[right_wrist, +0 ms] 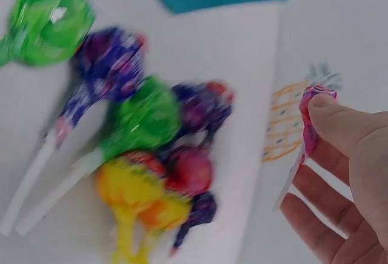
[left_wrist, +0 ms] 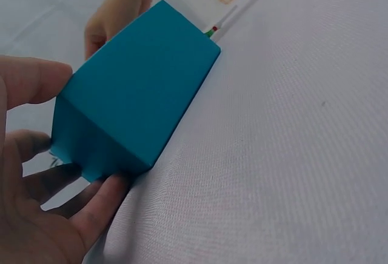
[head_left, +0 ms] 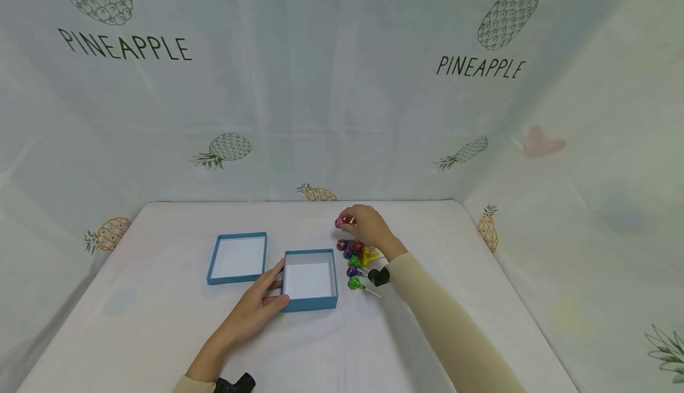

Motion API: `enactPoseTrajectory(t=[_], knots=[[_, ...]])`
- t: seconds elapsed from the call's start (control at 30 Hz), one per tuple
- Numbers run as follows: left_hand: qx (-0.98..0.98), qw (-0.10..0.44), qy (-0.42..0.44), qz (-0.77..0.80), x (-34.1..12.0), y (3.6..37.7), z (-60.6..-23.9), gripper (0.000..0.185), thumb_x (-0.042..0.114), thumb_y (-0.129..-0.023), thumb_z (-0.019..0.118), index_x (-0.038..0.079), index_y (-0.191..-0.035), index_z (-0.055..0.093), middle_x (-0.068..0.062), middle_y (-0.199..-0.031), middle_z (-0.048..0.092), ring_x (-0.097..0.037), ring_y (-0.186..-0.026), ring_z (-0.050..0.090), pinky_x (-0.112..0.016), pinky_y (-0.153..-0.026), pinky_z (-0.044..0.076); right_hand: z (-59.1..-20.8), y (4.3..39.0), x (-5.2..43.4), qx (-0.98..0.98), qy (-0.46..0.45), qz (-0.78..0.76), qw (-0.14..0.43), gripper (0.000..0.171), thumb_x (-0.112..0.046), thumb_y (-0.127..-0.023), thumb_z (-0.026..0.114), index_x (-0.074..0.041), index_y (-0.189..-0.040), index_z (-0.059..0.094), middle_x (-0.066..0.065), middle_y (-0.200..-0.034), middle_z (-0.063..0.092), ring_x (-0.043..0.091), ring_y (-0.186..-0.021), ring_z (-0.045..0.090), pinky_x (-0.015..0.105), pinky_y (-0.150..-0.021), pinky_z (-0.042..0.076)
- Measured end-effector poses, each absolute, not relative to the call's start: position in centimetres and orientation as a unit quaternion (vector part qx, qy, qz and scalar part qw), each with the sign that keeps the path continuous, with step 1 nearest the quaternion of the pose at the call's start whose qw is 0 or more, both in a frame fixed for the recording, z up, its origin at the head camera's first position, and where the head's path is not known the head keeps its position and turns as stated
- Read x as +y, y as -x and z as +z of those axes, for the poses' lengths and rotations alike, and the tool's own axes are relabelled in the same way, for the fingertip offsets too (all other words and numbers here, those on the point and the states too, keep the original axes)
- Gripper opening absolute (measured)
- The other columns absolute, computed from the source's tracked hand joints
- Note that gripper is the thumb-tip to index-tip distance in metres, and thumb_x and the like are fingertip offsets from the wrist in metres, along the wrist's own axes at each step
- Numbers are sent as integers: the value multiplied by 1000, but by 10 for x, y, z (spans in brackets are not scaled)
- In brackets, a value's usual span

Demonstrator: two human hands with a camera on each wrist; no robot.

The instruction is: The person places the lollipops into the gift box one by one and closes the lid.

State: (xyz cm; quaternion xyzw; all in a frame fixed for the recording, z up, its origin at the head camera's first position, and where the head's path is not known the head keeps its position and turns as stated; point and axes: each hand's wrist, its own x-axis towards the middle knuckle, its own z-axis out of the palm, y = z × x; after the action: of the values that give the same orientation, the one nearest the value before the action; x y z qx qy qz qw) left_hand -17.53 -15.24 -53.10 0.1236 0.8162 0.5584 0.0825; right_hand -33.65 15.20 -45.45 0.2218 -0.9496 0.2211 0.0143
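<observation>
My right hand (head_left: 369, 225) pinches a pink-wrapped lollipop (right_wrist: 308, 115) between thumb and fingers, raised above the far end of a lollipop pile; its white stick (right_wrist: 287, 185) points down in the right wrist view. The pile on the white cloth includes green lollipops (head_left: 355, 283), purple ones (right_wrist: 108, 64) and yellow ones (right_wrist: 130, 185). Left of the pile stands an open blue box (head_left: 310, 304) with a white inside; nothing lies in it. My left hand (head_left: 253, 310) rests against the box's left side, thumb at the near corner and fingers spread along the wall.
A blue-rimmed lid (head_left: 237, 256), white inside, lies left of the box on the cloth-covered table (head_left: 427, 322). Behind the table hangs a pineapple-print curtain (head_left: 315, 84). A black wrist camera (head_left: 379, 276) sits on my right wrist, just above the lollipop sticks.
</observation>
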Motion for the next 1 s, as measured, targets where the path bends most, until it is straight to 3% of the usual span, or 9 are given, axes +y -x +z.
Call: enactPoseTrajectory(t=[0.4, 0.53, 0.83, 1.0], knots=[[831, 97, -108, 537, -157, 178, -531, 77, 33, -105, 68, 32, -170, 26, -10, -171, 33, -34, -149, 45, -36, -111, 48, -426, 306, 120, -929, -276, 244, 21, 19, -26, -100, 78, -15, -115, 79, -3, -103, 76, 14, -94, 66, 32, -85, 57], [832, 97, -105, 537, -158, 178, -531, 77, 34, -105, 67, 32, -170, 26, -10, -171, 33, -34, -149, 46, -35, -110, 49, -424, 297, 108, -921, -300, 246, 26, 17, -25, -100, 78, -16, -114, 79, -3, -104, 77, 13, -92, 67, 30, -83, 57], [825, 99, -113, 545, -155, 178, -530, 76, 36, -106, 66, 27, -170, 27, -14, -171, 32, -38, -149, 45, -49, -113, 49, -430, 282, 90, -917, -318, 240, 22, 20, -26, -98, 79, -16, -116, 78, -3, -104, 75, 16, -94, 69, 25, -81, 57], [821, 101, -120, 549, -156, 178, -531, 74, 34, -106, 65, 28, -170, 28, -13, -172, 32, -38, -149, 44, -50, -114, 49, -433, 276, 83, -915, -330, 230, 15, 18, -26, -99, 79, -17, -115, 78, -5, -104, 74, 12, -94, 68, 22, -82, 56]])
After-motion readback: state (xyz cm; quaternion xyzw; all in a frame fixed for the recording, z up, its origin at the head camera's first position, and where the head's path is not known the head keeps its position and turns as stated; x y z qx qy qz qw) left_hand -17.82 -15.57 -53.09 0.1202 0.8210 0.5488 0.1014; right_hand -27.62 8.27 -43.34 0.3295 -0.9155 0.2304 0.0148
